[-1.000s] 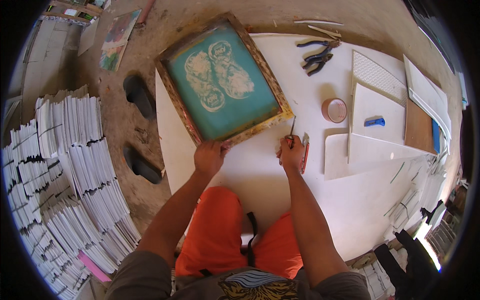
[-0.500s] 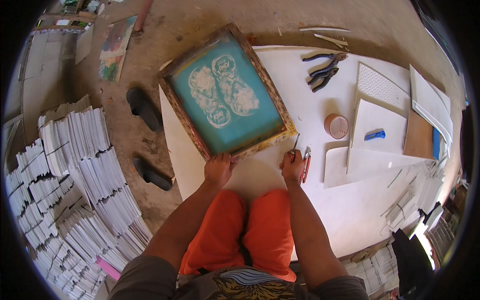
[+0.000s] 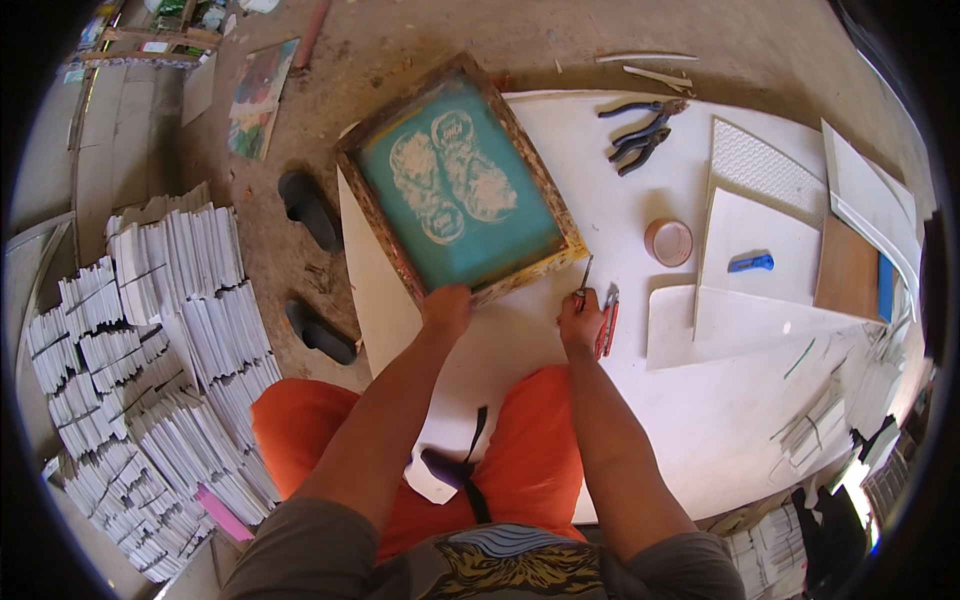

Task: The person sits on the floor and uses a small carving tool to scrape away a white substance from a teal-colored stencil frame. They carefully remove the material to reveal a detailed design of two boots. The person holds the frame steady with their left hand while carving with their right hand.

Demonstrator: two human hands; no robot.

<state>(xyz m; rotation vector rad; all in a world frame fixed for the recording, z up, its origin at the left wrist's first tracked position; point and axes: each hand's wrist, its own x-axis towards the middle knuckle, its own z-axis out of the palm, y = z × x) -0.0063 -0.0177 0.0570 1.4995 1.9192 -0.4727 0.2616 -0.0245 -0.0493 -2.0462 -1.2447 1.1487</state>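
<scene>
A screen printing frame (image 3: 350, 160) lies tilted on the white board, its worn wooden sides around a teal mesh (image 3: 460, 245) with two pale sandal-shaped prints. My left hand (image 3: 447, 310) is closed on the frame's near edge by the lower left corner; its fingertips are partly hidden. Close to the near right corner, my right hand (image 3: 581, 325) grips a screwdriver (image 3: 588, 268), its thin shaft pointing away from me and the handle mostly inside my fist. A red-handled hand tool (image 3: 609, 326) lies right beside that hand.
Two dark-handled pliers (image 3: 640, 150), a roll of brown tape (image 3: 668, 242) and a blue cutter (image 3: 751, 262) lie to the right on the white board (image 3: 640, 440), near white sheets (image 3: 765, 230). On the left are black slippers (image 3: 310, 210) and stacked white bundles (image 3: 200, 345).
My left knee has swung outward to the left, uncovering a dark strap and a white piece between my legs. The view has shifted slightly; both hands keep their hold.
</scene>
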